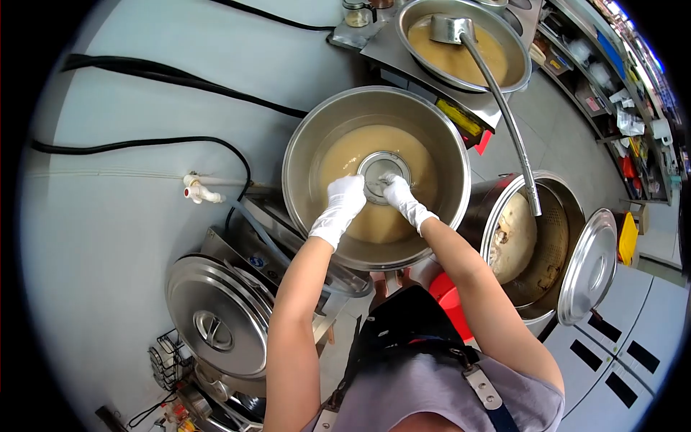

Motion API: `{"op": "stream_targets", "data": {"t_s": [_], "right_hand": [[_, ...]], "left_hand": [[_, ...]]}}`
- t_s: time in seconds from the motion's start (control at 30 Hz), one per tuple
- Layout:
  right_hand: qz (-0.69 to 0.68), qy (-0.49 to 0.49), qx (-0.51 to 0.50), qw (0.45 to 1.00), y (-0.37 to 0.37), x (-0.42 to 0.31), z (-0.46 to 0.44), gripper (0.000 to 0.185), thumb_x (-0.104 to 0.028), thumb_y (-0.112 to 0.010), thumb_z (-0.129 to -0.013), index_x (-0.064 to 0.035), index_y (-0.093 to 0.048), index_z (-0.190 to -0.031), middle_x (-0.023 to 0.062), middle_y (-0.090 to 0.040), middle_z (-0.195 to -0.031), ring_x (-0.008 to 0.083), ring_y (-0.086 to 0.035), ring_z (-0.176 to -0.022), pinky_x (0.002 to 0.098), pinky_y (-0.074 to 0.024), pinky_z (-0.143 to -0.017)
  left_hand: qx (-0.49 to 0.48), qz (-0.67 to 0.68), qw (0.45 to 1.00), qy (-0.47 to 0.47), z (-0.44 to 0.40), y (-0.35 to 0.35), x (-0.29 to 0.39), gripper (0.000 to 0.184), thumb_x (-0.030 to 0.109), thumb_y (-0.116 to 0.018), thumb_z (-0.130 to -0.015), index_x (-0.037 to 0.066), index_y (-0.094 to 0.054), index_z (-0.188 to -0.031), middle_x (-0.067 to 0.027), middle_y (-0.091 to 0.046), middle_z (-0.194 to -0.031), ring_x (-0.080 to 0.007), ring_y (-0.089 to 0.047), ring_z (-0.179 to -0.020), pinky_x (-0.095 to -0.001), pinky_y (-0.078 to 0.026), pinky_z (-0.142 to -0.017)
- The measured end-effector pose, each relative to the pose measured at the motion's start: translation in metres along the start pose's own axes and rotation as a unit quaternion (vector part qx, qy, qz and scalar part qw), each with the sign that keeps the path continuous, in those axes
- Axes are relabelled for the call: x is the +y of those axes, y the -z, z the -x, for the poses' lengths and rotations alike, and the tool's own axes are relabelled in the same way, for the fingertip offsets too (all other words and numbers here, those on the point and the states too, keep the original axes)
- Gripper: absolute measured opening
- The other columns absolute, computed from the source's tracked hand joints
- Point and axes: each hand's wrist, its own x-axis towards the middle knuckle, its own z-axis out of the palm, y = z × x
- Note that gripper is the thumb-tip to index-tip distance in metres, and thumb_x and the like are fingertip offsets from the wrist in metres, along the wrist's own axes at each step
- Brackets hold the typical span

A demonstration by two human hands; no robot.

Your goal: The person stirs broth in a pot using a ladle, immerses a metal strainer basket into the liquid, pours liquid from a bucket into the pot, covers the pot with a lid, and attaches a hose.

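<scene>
Both hands, in white gloves, reach into a large deep metal pot (299, 216) of cloudy tan liquid (374, 230). A round metal strainer (375, 180) with a pale inside sits between them, over the liquid. My left hand (346, 198) is closed in a fist at the strainer's left edge; what its fingers wrap round is hidden, though it appears to grip that edge. My right hand (400, 196) has its fingers curled together over the strainer's right rim. I cannot make out anything small inside the strainer.
Behind the pot, a wide metal basin (518, 54) holds more tan liquid and a long-handled ladle (497, 86) that juts out rightward. To the right stand an open tall pot (568, 201) and a lid (586, 266). Stacked lids (216, 317) and a tap (201, 191) are at left.
</scene>
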Motion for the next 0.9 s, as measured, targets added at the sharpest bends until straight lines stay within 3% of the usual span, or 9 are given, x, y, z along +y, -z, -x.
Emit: {"op": "stream_targets", "data": {"t_s": [0.03,0.13,0.17,0.27,0.37,0.67,0.9], "right_hand": [[0.078,0.024,0.021,0.996,0.009,-0.009,0.01,0.028,-0.014,-0.061,-0.079,-0.0051,-0.063,-0.105,0.0193,-0.063,-0.099,0.0309,-0.06,-0.096,0.0332,-0.0455,-0.086],[0.016,0.015,0.041,0.999,0.022,-0.021,0.031,0.03,-0.016,-0.058,-0.082,-0.0041,-0.062,-0.108,0.0215,-0.061,-0.103,0.0323,-0.058,-0.101,0.0345,-0.0441,-0.088],[-0.077,-0.013,0.03,0.996,0.027,-0.027,0.043,0.031,-0.017,-0.055,-0.084,-0.0008,-0.059,-0.11,0.019,-0.064,-0.096,0.0287,-0.062,-0.093,0.0324,-0.0466,-0.083],[-0.155,-0.074,-0.129,0.977,0.078,-0.063,0.082,0.032,-0.011,-0.051,-0.086,0.0045,-0.054,-0.114,0.0112,-0.063,-0.1,0.0165,-0.059,-0.087,0.027,-0.0455,-0.079],[-0.234,-0.009,-0.094,0.968,0.108,-0.072,0.128,0.032,-0.017,-0.055,-0.086,0.0033,-0.056,-0.111,0.0096,-0.064,-0.087,0.0137,-0.06,-0.074,0.0269,-0.0481,-0.073],[-0.396,-0.091,-0.109,0.907,0.156,-0.069,0.277,0.025,-0.012,-0.05,-0.092,0.0007,-0.057,-0.111,0.0059,-0.064,-0.095,0.0093,-0.058,-0.083,0.0226,-0.0469,-0.075],[-0.357,-0.082,0.024,0.93,0.133,-0.04,0.396,0.023,-0.01,-0.048,-0.092,0.0021,-0.057,-0.11,0.0072,-0.063,-0.096,0.0133,-0.059,-0.088,0.0256,-0.0462,-0.082]], "left_hand": [[-0.008,-0.001,1.0,0.001,0.0,0.0,0.002,0.017,0.02,-0.047,-0.084,0.011,-0.062,-0.083,-0.0155,-0.065,-0.079,-0.0356,-0.062,-0.078,-0.0468,-0.047,-0.069],[-0.02,-0.005,1.0,0.007,0.0,0.002,0.005,0.017,0.02,-0.047,-0.084,0.011,-0.061,-0.083,-0.0153,-0.065,-0.079,-0.0353,-0.062,-0.078,-0.0466,-0.047,-0.069],[-0.021,-0.002,1.0,0.005,0.001,0.003,0.005,0.017,0.021,-0.047,-0.084,0.011,-0.061,-0.083,-0.0154,-0.065,-0.078,-0.0354,-0.062,-0.078,-0.0466,-0.047,-0.068],[-0.017,0.014,1.0,0.002,0.002,0.004,0.005,0.017,0.021,-0.047,-0.085,0.011,-0.061,-0.082,-0.0157,-0.064,-0.077,-0.0357,-0.062,-0.077,-0.0466,-0.046,-0.068],[-0.007,0.04,0.999,-0.005,0.005,0.006,0.007,0.018,0.023,-0.047,-0.086,0.011,-0.06,-0.081,-0.0162,-0.063,-0.076,-0.0367,-0.06,-0.076,-0.0461,-0.045,-0.067],[-0.003,0.064,0.996,-0.057,0.037,-0.005,0.027,0.017,0.024,-0.051,-0.085,0.012,-0.061,-0.081,-0.0129,-0.064,-0.078,-0.0356,-0.06,-0.076,-0.0452,-0.045,-0.065],[0.064,0.007,0.994,-0.088,0.064,-0.041,0.039,0.016,0.017,-0.049,-0.079,0.01,-0.063,-0.08,-0.0171,-0.065,-0.079,-0.0375,-0.062,-0.077,-0.048,-0.048,-0.068]]}}
